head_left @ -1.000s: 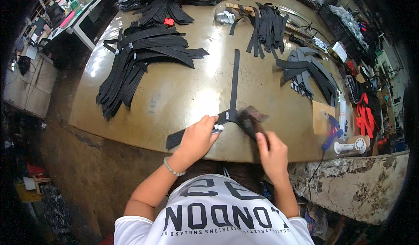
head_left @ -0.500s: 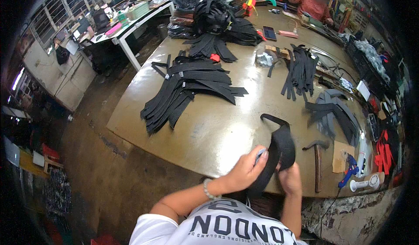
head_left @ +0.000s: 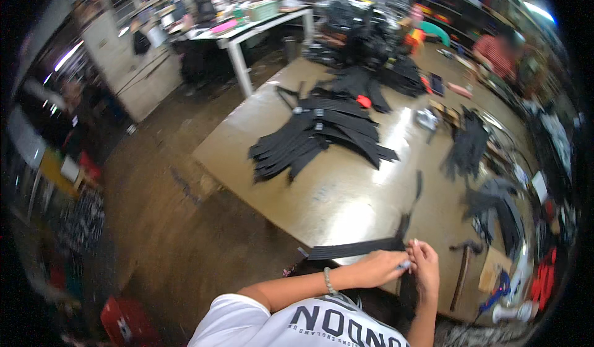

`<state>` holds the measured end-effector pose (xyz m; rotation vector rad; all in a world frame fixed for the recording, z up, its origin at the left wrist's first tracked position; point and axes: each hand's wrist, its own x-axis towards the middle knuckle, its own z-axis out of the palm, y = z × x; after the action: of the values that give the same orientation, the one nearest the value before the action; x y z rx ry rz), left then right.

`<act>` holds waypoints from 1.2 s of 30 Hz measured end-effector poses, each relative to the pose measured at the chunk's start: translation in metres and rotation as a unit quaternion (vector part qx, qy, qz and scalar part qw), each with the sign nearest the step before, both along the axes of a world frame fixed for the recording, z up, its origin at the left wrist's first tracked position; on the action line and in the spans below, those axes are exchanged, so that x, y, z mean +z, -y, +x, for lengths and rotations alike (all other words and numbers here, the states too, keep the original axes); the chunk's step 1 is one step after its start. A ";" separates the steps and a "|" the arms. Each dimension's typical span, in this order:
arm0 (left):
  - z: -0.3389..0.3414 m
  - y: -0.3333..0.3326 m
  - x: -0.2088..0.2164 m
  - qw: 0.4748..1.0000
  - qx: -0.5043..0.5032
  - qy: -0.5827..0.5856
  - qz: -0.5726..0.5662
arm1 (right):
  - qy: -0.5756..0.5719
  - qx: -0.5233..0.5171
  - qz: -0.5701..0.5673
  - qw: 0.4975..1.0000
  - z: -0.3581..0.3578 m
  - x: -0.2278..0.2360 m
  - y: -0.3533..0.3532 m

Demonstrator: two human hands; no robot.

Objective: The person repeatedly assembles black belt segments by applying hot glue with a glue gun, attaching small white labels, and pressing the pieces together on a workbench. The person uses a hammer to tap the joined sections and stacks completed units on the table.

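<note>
My left hand (head_left: 385,268) and my right hand (head_left: 424,266) meet at the table's near edge. A small bluish-grey object (head_left: 404,265) sits in the closed fingers of the left hand; its kind cannot be made out. My right fingers are pinched together on a black webbing strap (head_left: 356,248). One length of this strap lies leftward along the table edge, another runs away over the tabletop, and part hangs below my hands. The fingers partly hide where the strap is gripped.
On the brown table (head_left: 297,198) lies a heap of black straps (head_left: 315,133). More straps (head_left: 467,143) and grey-black strips (head_left: 498,214) are at the right, near a hammer (head_left: 461,276) and cardboard (head_left: 495,269). A person in a striped top (head_left: 495,56) is at the far right.
The view has swung left, so the table appears farther right. The strap, looped up between my hands before, is now spread along the table edge, and my hands have come together.
</note>
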<state>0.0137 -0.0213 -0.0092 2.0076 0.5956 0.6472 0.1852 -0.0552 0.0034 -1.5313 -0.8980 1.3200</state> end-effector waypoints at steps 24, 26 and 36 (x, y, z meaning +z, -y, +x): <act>0.001 -0.030 0.030 0.990 0.068 -0.116 0.031 | -0.140 0.198 -0.004 0.970 0.053 0.013 -0.017; 0.002 -0.029 0.027 0.987 0.113 -0.104 0.041 | -0.273 0.137 0.030 0.952 0.049 0.017 -0.033; -0.002 -0.041 0.011 0.967 0.205 -0.122 0.088 | 0.192 0.034 0.180 0.964 -0.002 0.009 -0.001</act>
<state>0.0119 0.0194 0.0019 2.1657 1.1590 0.7205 0.1836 -0.0540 0.0125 -1.4934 -1.3632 0.8517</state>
